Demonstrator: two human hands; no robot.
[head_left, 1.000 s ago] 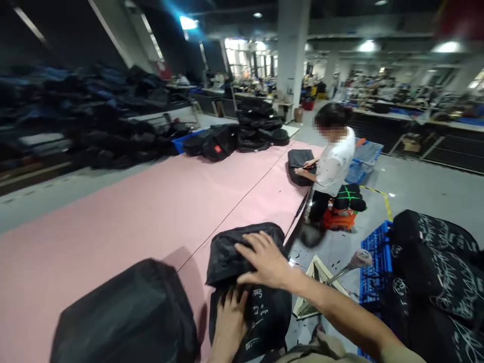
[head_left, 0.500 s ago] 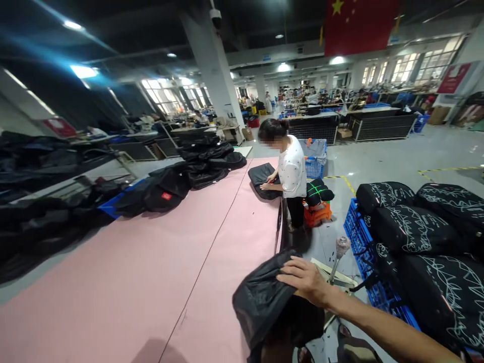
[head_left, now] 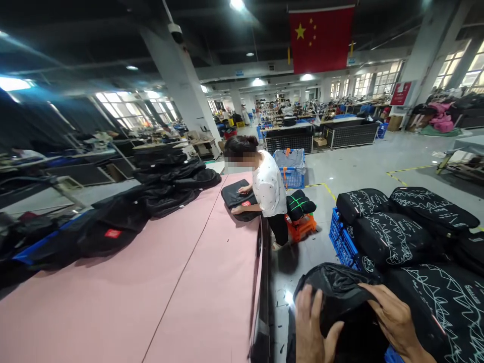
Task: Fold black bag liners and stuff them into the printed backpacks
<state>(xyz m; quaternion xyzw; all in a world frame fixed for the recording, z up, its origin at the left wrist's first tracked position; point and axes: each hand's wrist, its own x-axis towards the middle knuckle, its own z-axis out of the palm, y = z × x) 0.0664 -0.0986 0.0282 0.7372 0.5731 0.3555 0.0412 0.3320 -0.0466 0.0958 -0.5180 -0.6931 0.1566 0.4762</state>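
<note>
the bag (head_left: 336, 280) is at the lower right, in front of the person and past the right edge of the desk (head_left: 204, 287), with the floor (head_left: 363, 169) beyond; its soft rim arches up and the hollow beneath is dark, so what lies inside cannot be told; the left hand (head_left: 312, 327) is blurred, fingers raised and thumb spread well away, set against the bag's left side; how firmly they press cannot be told; the right hand (head_left: 394, 311) has its fingers bent over the right of the rim, thumb hidden, and seems to have hold of the cloth there; the crate (head_left: 342, 247) stands just beyond, with printed bags (head_left: 393, 234) heaped on and about it; whether the bag touches the crate cannot be made out; farther along the desk a co-worker (head_left: 269, 186) bends over another bag (head_left: 232, 194); to handle the bag well, bring the left fingers round the rim to match the right, since limp cloth would likely fold if borne from one side; lift evenly, and leave room at the crate's corner, where loose cloth could snag
</note>
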